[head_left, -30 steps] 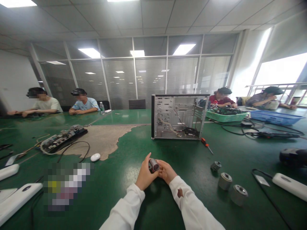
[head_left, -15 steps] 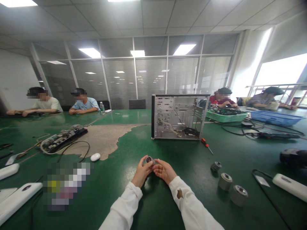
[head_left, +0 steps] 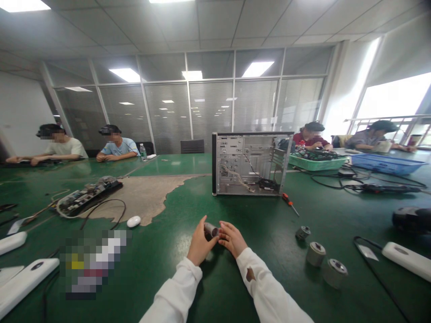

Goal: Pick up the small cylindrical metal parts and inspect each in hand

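A short grey metal cylinder (head_left: 211, 229), open at its near end, is held just above the green table. My left hand (head_left: 199, 241) is closed round its left side, thumb in front and fingers behind. From the right, my right hand (head_left: 232, 237) has its bent fingers on the cylinder's rim; how firmly they grip is hard to see. To the right stand three similar metal parts: a small one with a notched top (head_left: 303, 232), a wider cylinder (head_left: 315, 254) and another wide cylinder (head_left: 336, 272).
An open computer case (head_left: 251, 166) stands ahead, an orange-handled screwdriver (head_left: 290, 204) beside it. Green basket (head_left: 318, 161) and blue basket (head_left: 387, 165) lie far right among cables. A circuit board assembly (head_left: 89, 195) and white mouse (head_left: 134, 221) are left. Several people sit around.
The cylinder has been turned: its open end, which faced up at the left, now faces down to the right. My left hand has shifted its hold and the right fingers have spread slightly.
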Available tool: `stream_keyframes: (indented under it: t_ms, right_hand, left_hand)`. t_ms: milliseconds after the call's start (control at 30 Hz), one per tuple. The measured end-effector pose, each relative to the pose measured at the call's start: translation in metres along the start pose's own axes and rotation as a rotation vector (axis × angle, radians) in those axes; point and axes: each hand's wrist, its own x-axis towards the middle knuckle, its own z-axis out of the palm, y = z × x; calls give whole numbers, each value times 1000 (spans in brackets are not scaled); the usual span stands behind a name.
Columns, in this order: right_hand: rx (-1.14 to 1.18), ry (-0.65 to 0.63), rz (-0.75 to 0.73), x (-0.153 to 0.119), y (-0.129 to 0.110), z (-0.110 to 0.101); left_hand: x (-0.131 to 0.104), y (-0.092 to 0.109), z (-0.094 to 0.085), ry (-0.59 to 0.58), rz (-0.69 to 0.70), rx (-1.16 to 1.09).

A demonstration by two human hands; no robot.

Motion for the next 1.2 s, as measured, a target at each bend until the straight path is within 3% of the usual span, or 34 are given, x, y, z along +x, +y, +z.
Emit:
stream_keyframes:
  t_ms: [133, 267, 400, 567, 833, 1067, 1200]
  right_hand:
    - [-353, 34, -246, 1, 6, -1]
    - [-591, 18, -420, -3, 6, -2]
    - [-585, -4, -415, -3, 5, -4]
    - [-476, -7, -391, 2, 7, -7]
    - [-557, -10, -396, -2, 8, -4]
    - [-643, 30, -469, -6, 3, -1]
    - [-681, 55, -544, -9, -1, 1]
  left_hand:
    - [-3, 4, -2, -74, 219, 274]
    - [-4, 10, -1, -184, 272, 336]
    - [-5, 16, 1, -209, 285, 334]
    - [-7, 15, 5, -162, 273, 251]
    - [-6, 2, 5, -276, 73, -40]
    - [-1, -5, 6, -196, 8, -12]
    - [-1, 0, 6, -205, 50, 27]
